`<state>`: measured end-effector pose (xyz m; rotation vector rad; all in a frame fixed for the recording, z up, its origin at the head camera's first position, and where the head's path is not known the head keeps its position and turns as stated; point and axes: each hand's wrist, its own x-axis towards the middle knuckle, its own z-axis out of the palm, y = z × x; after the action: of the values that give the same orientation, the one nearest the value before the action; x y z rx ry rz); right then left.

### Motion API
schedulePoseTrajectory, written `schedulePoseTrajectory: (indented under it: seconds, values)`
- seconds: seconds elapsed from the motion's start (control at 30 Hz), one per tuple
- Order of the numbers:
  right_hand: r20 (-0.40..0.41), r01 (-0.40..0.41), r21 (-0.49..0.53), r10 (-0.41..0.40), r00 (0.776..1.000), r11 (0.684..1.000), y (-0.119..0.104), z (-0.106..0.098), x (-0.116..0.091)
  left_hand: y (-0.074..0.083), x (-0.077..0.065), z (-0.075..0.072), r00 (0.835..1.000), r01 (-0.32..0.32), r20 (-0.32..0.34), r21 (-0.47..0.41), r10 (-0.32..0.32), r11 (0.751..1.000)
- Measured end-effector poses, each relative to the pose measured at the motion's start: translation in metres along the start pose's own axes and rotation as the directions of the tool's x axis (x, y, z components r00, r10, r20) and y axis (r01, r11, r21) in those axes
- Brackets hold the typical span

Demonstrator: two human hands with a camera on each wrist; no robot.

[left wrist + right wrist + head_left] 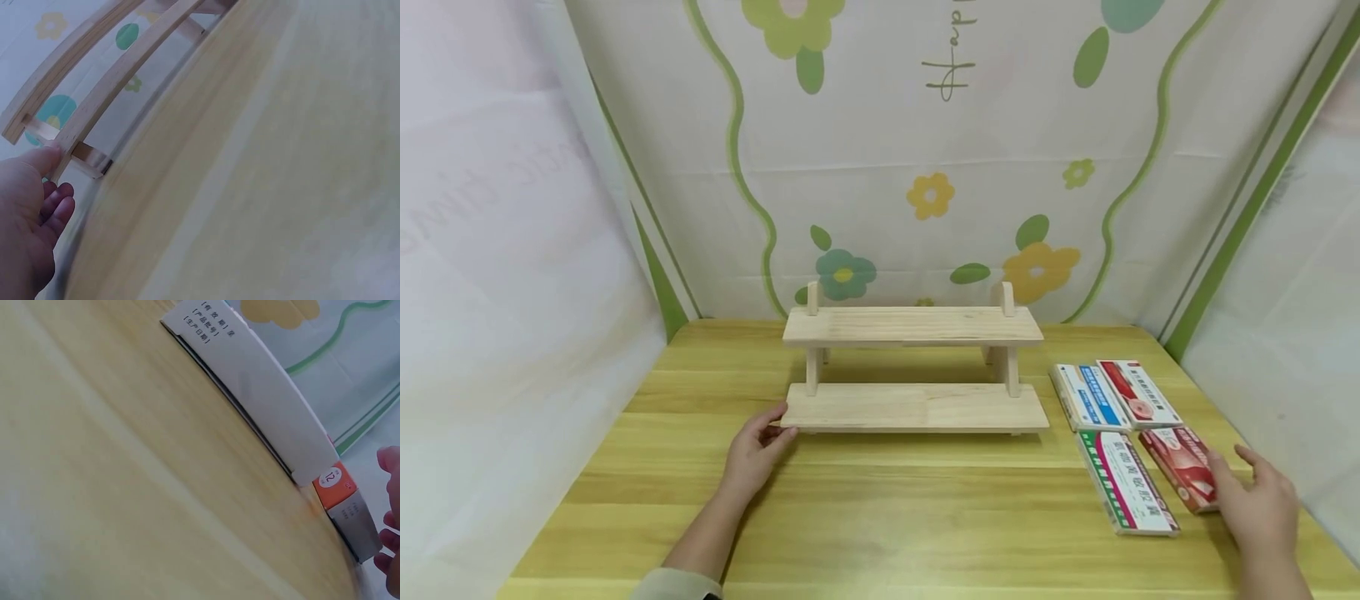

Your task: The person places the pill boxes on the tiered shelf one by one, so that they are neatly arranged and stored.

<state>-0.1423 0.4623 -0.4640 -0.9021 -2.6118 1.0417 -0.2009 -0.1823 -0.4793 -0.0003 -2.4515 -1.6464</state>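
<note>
A two-tier rack of pale wood (917,408) stands on the table. My left hand (751,457) grips the left end of its lower shelf. The left wrist view shows that hand (25,219) with one digit against the shelf's end (69,140) and other fingers curled beneath. Close to the right edge of the red medicine box (1183,467) is my right hand (1258,500), its fingers loosely bent and holding nothing. In the right wrist view, fingertips (389,540) appear beside the orange-and-white box end (344,494); whether they touch it I cannot tell.
Beside the red box lies a green-and-white medicine box (1127,483). Behind them lie a blue-and-white box (1090,396) and a red-and-white box (1138,393). Flower-print cloth (940,125) hangs behind the wooden table (880,517) and along both sides.
</note>
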Motion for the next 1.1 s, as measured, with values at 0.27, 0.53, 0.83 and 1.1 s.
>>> schedulePoseTrajectory:
  seconds: [0.27, 0.53, 0.83, 1.1]
  values:
    - [0.046, -0.029, 0.0, 0.029, 0.999, 1.0, 0.012, 0.003, 0.009, -0.003, -0.003, 0.001, 1.0, 0.021, 0.001, -0.013, -0.021, 1.0]
    - [0.089, -0.044, -0.032, 0.047, 0.995, 0.998, 0.01, 0.0, 0.0, -0.007, -0.002, 0.001, 0.999, 0.041, -0.003, 0.013, -0.041, 0.999]
    - [0.158, -0.033, -0.148, 0.057, 0.986, 0.988, 0.013, -0.006, -0.003, -0.006, -0.002, 0.003, 1.0, -0.002, -0.023, 0.01, 0.002, 1.0]
    - [0.108, -0.039, -0.089, 0.049, 0.993, 0.995, 0.019, -0.003, -0.001, -0.006, -0.002, 0.003, 1.0, -0.018, -0.024, 0.01, 0.018, 1.0]
